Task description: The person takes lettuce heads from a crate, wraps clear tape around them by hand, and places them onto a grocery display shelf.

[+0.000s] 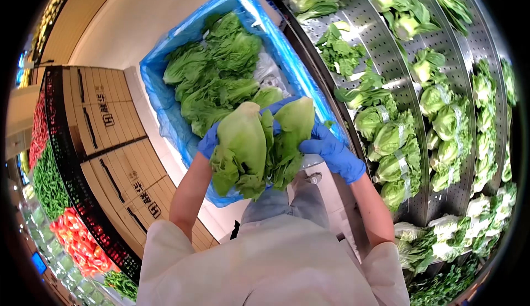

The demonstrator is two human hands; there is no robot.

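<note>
Two heads of green lettuce are held up side by side in front of my body, their pale stem ends pointing away from me. My left hand (208, 141), in a blue glove, is closed around the left lettuce head (241, 137), which hides most of its fingers. The right lettuce head (294, 123) is gripped by my right hand (333, 152), also gloved in blue. Beneath and beyond them stands a crate lined with blue plastic (152, 93). More leafy lettuce (218, 68) lies inside it, beside some clear plastic.
Tiered perforated metal shelves (395, 66) rise on the right, bearing leafy greens and taped lettuce heads (400, 160). Wood-panelled cabinets (118, 107) stand on the left, with red peppers (80, 242) and green peppers (49, 182) displayed past a black rim.
</note>
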